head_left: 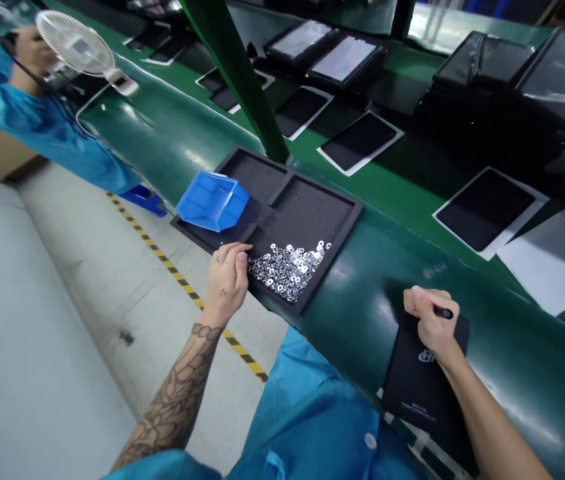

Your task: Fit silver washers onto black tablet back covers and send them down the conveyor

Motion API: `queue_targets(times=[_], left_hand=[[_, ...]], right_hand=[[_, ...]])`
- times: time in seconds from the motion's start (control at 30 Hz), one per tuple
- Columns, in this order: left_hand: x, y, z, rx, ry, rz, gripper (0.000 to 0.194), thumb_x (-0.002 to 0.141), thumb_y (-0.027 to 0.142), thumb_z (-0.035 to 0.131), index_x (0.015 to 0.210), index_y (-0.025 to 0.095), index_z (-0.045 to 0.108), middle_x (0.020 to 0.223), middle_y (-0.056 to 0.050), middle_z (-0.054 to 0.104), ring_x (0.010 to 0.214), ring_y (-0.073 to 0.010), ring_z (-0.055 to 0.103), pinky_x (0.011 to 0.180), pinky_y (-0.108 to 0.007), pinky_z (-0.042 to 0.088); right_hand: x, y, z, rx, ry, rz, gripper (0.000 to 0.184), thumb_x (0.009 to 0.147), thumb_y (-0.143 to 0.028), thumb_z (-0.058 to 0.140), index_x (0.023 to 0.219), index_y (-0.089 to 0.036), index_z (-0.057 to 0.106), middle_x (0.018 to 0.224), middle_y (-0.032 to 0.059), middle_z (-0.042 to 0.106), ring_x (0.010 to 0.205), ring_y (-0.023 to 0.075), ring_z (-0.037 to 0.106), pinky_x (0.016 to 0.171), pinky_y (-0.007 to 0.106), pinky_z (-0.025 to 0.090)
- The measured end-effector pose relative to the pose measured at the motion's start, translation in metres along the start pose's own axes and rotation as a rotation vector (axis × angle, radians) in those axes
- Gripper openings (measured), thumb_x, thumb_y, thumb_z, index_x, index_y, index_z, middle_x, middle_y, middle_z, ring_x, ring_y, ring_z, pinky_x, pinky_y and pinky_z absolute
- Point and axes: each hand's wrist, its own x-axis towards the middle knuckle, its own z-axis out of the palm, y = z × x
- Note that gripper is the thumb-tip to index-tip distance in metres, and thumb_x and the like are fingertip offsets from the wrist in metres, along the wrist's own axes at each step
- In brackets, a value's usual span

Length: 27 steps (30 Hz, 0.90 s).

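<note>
My left hand (pixel 227 281) rests with curled fingers on the near edge of a black foam tray (pixel 312 207), right beside a pile of small silver washers (pixel 285 271). Whether its fingertips pinch a washer is hidden. The tray has several compartments, and a blue plastic bin (pixel 212 200) sits tilted on its left end. Farther right on the green belt, my right hand (pixel 430 321) grips a short black cylindrical tool (pixel 444 313) above a black tablet case (pixel 425 380), which lies printed side up.
Several dark tablets on white sheets (pixel 485 210) lie across the belt (pixel 362 320), beyond a green post (pixel 235 73). At upper left, a co-worker in a blue gown (pixel 37 117) sits by a white fan (pixel 75 43). Yellow-black tape (pixel 182 283) runs along the floor.
</note>
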Motion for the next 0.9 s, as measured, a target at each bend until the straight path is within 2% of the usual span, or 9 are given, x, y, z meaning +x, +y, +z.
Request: queue_targets(times=[0.1,0.23,0.37,0.47,0.57,0.73,0.9], left_hand=[[-0.002,0.001,0.0,0.036,-0.07,0.011,0.051,0.117,0.045,0.03,0.133,0.015,0.069,0.134,-0.017,0.067,0.13,-0.0322,0.059,0.12,-0.052,0.045],[-0.005,0.009,0.001,0.059,-0.247,0.046,0.055,0.116,0.049,0.031,0.143,0.015,0.064,0.141,-0.019,0.062,0.132,-0.0346,0.056,0.121,-0.055,0.045],[-0.011,0.02,0.008,0.091,-0.306,0.063,0.056,0.115,0.053,0.034,0.147,0.016,0.06,0.145,-0.019,0.057,0.131,-0.0361,0.054,0.12,-0.058,0.044],[-0.014,0.031,0.012,0.062,-0.314,0.086,0.053,0.112,0.055,0.044,0.146,0.018,0.06,0.144,-0.018,0.057,0.132,-0.0363,0.054,0.12,-0.058,0.044],[-0.015,0.038,0.013,-0.013,-0.274,0.078,0.043,0.111,0.05,0.05,0.139,0.02,0.064,0.14,-0.016,0.06,0.129,-0.0338,0.057,0.118,-0.055,0.046],[-0.01,0.041,0.012,-0.07,-0.199,0.078,0.027,0.111,0.04,0.053,0.119,0.022,0.071,0.123,-0.011,0.07,0.119,-0.0288,0.065,0.112,-0.049,0.051],[-0.003,0.041,0.012,-0.067,-0.156,0.103,0.027,0.111,0.037,0.054,0.108,0.022,0.076,0.114,-0.009,0.076,0.111,-0.0274,0.067,0.106,-0.045,0.052]], right_hand=[[-0.001,0.001,-0.001,0.023,-0.001,0.015,0.053,0.11,-0.03,0.06,0.064,-0.022,0.034,0.059,-0.0031,0.03,0.054,0.0114,0.028,0.056,0.034,0.021],[-0.003,0.001,-0.001,0.009,0.012,-0.009,0.054,0.11,-0.03,0.061,0.064,-0.022,0.034,0.06,-0.0031,0.03,0.054,0.0113,0.028,0.057,0.033,0.021],[-0.004,0.003,0.001,-0.005,0.011,0.0,0.055,0.111,-0.033,0.06,0.064,-0.022,0.032,0.06,-0.0031,0.029,0.055,0.0113,0.027,0.058,0.033,0.021],[-0.006,0.003,0.002,-0.018,0.032,0.014,0.055,0.112,-0.034,0.059,0.065,-0.022,0.031,0.06,-0.0029,0.03,0.055,0.0114,0.028,0.058,0.034,0.021],[-0.007,0.001,0.005,-0.037,0.075,-0.007,0.056,0.112,-0.035,0.059,0.065,-0.022,0.03,0.06,-0.0027,0.029,0.056,0.0117,0.028,0.058,0.034,0.021],[-0.007,0.001,0.005,-0.041,0.082,0.003,0.057,0.111,-0.037,0.06,0.065,-0.022,0.032,0.06,-0.0031,0.029,0.055,0.0116,0.027,0.058,0.035,0.021],[-0.009,0.005,0.006,-0.024,0.098,-0.016,0.054,0.111,-0.032,0.06,0.066,-0.022,0.031,0.061,-0.0033,0.03,0.055,0.0113,0.028,0.058,0.034,0.021]])
